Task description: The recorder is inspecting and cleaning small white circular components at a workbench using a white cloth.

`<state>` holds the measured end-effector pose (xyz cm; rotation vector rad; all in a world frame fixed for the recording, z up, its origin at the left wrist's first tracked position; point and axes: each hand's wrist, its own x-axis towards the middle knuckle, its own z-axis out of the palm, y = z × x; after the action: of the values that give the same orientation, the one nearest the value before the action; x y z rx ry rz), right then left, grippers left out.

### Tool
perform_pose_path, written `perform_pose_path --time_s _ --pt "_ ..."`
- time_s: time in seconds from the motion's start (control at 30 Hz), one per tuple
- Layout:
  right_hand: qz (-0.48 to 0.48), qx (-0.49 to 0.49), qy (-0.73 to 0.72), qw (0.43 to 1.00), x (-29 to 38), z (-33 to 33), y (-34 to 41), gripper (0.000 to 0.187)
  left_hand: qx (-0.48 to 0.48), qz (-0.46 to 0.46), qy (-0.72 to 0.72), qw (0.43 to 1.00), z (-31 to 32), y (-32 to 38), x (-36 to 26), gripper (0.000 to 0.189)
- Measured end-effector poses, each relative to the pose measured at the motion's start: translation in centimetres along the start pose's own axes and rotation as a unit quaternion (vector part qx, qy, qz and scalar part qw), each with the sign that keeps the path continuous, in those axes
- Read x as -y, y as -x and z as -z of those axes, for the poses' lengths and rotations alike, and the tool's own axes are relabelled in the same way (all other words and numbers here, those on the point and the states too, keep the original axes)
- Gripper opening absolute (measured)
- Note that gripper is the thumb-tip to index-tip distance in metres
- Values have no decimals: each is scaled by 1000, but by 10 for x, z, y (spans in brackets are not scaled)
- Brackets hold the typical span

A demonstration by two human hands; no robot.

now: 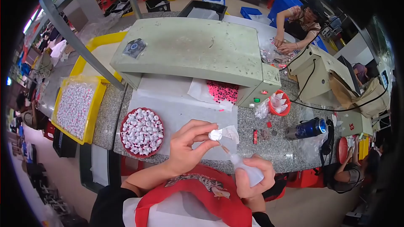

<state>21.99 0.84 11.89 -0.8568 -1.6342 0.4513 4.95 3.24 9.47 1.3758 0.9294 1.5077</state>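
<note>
Between the thumb and fingers of my left hand (189, 146) is a small white rounded piece (215, 135). My right hand (256, 176) grips a translucent squeeze bottle (247, 169), its narrow nozzle tilted up toward the piece. The nozzle tip is close to the left thumb and the underside of the piece; whether it touches cannot be told. Left of my hands, a red round basket (122, 142) holds many white pieces with pink and dark parts. Pink pieces (222, 91) lie on white paper (176, 116) under the grey-green metal housing (192, 44).
A yellow tray (98, 113) of white pieces stands at the left. Rightward are a red lighter (255, 136), an orange-red cup (288, 102), a blue metal flask (307, 129) and a black cable (341, 109). A co-worker (301, 22) handles small pieces across the table.
</note>
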Motion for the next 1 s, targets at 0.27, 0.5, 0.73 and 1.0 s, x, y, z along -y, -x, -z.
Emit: perform_pose_path --time_s 0.27,0.5,0.73,1.0 --pt "1 22 5 1000 7 -2 -3 26 24 -38 -73 996 5 1 -2 33" --pt "-10 40 -18 999 5 -6 -9 25 18 -35 -92 995 8 2 0 33" --pt "-17 45 -15 999 4 -7 -10 23 -27 -45 -95 994 5 1 1 33" --pt "-24 37 -4 999 2 -7 -9 23 -25 -24 -60 998 4 2 0 32"
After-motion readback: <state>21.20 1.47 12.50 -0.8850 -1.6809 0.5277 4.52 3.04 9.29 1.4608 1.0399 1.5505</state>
